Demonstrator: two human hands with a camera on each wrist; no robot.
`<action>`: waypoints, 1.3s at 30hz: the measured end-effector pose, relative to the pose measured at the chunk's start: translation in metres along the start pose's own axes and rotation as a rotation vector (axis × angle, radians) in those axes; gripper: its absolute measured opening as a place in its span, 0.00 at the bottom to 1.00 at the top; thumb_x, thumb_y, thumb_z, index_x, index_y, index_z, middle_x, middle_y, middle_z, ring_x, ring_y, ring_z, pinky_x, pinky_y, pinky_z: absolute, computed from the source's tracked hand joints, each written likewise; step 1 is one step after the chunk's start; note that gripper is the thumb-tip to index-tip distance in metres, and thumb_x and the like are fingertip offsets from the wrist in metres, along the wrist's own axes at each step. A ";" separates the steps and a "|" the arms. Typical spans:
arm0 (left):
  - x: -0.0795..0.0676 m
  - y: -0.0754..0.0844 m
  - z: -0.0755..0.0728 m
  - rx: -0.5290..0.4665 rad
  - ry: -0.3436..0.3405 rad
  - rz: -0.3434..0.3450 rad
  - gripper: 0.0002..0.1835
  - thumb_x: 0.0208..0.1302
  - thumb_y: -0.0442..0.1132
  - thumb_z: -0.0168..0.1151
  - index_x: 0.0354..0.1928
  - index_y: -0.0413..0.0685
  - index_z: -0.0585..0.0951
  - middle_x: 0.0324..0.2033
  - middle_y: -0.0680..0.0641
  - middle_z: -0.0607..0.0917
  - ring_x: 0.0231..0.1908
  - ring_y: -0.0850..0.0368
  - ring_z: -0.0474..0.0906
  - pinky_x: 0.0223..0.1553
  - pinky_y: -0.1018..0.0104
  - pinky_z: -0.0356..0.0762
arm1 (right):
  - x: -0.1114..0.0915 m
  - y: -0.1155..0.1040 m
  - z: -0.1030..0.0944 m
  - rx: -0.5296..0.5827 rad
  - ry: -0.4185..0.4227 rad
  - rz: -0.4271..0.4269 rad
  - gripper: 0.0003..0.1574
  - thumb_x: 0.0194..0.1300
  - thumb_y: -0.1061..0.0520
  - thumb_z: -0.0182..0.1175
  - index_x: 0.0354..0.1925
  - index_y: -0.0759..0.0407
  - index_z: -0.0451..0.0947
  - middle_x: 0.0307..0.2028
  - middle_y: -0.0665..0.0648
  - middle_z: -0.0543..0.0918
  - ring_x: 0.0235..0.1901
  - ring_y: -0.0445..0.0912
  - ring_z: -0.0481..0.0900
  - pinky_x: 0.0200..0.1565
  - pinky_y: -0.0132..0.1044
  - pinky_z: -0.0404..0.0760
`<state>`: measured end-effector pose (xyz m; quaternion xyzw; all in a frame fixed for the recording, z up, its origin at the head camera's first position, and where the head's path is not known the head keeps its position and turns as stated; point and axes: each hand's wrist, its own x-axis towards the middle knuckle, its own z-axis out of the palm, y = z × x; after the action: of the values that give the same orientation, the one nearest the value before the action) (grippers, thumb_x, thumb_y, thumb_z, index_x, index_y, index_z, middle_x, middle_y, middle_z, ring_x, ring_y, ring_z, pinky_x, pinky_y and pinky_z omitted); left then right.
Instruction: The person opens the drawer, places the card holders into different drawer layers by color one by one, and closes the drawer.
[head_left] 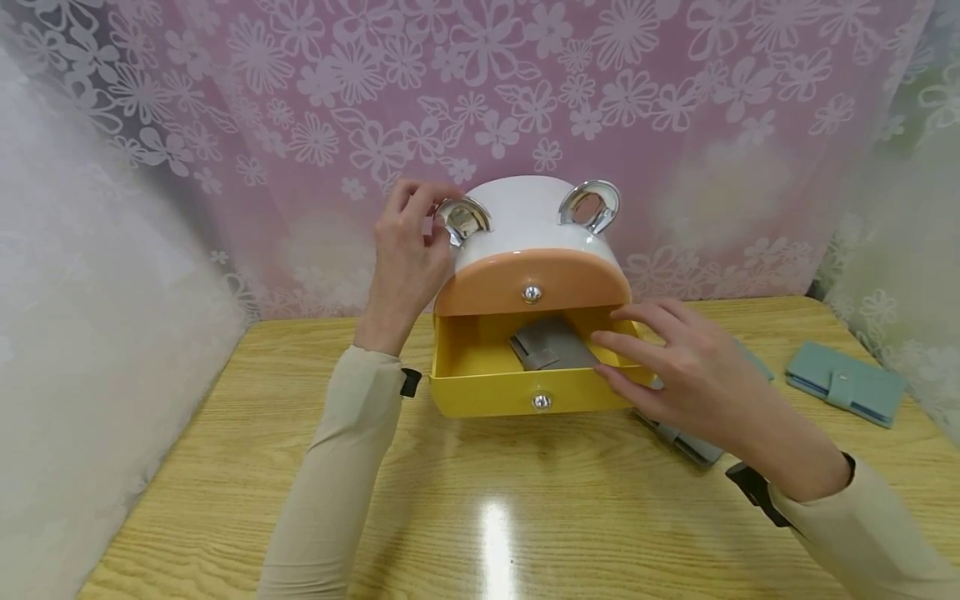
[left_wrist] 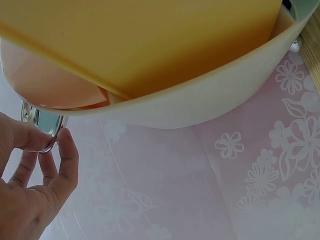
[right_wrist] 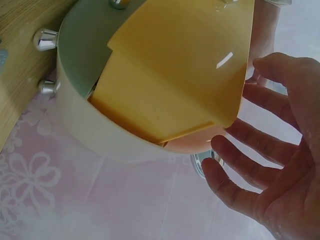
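A white drawer box (head_left: 519,204) with two silver ring-shaped ears stands against the cloth. Its orange upper drawer (head_left: 480,287) is closed, while the yellow drawer (head_left: 480,396) below is pulled out with a grey wallet (head_left: 564,343) lying inside. My left hand (head_left: 408,258) pinches the left silver ear (head_left: 467,218) between thumb and fingers, as the left wrist view also shows. At the right side of the yellow drawer, my right hand (head_left: 693,375) has its fingers spread and slightly bent, the fingertips overlapping the drawer's edge, with nothing gripped.
On the wooden table (head_left: 300,467), a teal wallet (head_left: 846,383) lies at the right. Another grey wallet (head_left: 693,446) is partly hidden under my right hand, and a teal edge (head_left: 756,360) shows behind that hand. Flowered cloth (head_left: 337,167) hangs behind the box and along both sides.
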<state>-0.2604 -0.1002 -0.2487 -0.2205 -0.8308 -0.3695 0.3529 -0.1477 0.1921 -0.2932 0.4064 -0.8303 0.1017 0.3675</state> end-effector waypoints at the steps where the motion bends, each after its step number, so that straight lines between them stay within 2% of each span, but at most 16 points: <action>1: 0.000 0.000 0.000 -0.001 0.001 0.000 0.16 0.67 0.25 0.52 0.49 0.45 0.85 0.45 0.41 0.78 0.45 0.50 0.79 0.40 0.60 0.88 | -0.001 0.000 -0.001 -0.005 0.002 0.004 0.35 0.79 0.35 0.43 0.46 0.55 0.88 0.43 0.62 0.86 0.39 0.56 0.83 0.36 0.51 0.85; 15: 0.001 -0.001 0.003 0.001 -0.003 0.008 0.16 0.67 0.25 0.52 0.50 0.45 0.84 0.45 0.42 0.78 0.46 0.50 0.80 0.41 0.61 0.88 | -0.026 0.005 -0.012 -0.076 -0.036 0.104 0.40 0.73 0.24 0.43 0.52 0.50 0.86 0.48 0.64 0.85 0.44 0.61 0.84 0.39 0.58 0.85; 25: 0.001 -0.002 -0.002 -0.004 0.008 0.004 0.17 0.66 0.24 0.51 0.49 0.44 0.85 0.45 0.41 0.78 0.46 0.50 0.81 0.39 0.60 0.87 | -0.043 0.009 -0.022 -0.133 -0.069 0.145 0.46 0.71 0.22 0.41 0.58 0.52 0.83 0.44 0.64 0.87 0.39 0.61 0.85 0.33 0.60 0.84; 29: 0.000 -0.001 -0.002 -0.004 0.000 0.001 0.17 0.66 0.24 0.51 0.49 0.45 0.85 0.44 0.42 0.78 0.46 0.50 0.80 0.40 0.61 0.87 | -0.052 0.012 -0.021 -0.139 -0.073 0.157 0.45 0.71 0.22 0.42 0.59 0.52 0.83 0.43 0.64 0.87 0.37 0.62 0.85 0.30 0.59 0.83; 35: -0.001 0.000 -0.001 0.005 -0.005 -0.011 0.17 0.67 0.26 0.52 0.49 0.46 0.85 0.45 0.42 0.78 0.46 0.50 0.80 0.41 0.61 0.88 | -0.069 0.022 -0.017 -0.140 -0.137 0.172 0.47 0.72 0.22 0.38 0.61 0.53 0.81 0.43 0.65 0.87 0.36 0.64 0.84 0.27 0.59 0.82; 37: -0.001 0.000 -0.001 0.012 -0.005 -0.012 0.16 0.67 0.26 0.52 0.50 0.46 0.84 0.45 0.42 0.78 0.46 0.50 0.80 0.42 0.61 0.88 | -0.075 0.026 -0.015 -0.138 -0.162 0.177 0.46 0.71 0.22 0.43 0.62 0.54 0.81 0.44 0.65 0.87 0.35 0.64 0.84 0.28 0.59 0.82; 39: -0.001 0.000 -0.001 0.012 -0.004 -0.011 0.16 0.67 0.26 0.52 0.50 0.46 0.84 0.45 0.42 0.78 0.46 0.50 0.80 0.42 0.61 0.88 | -0.082 0.030 -0.012 -0.136 -0.202 0.193 0.43 0.67 0.24 0.55 0.62 0.53 0.81 0.44 0.63 0.87 0.35 0.62 0.84 0.27 0.57 0.82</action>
<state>-0.2593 -0.1011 -0.2492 -0.2146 -0.8349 -0.3662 0.3504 -0.1314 0.2663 -0.3374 0.3072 -0.9031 0.0387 0.2976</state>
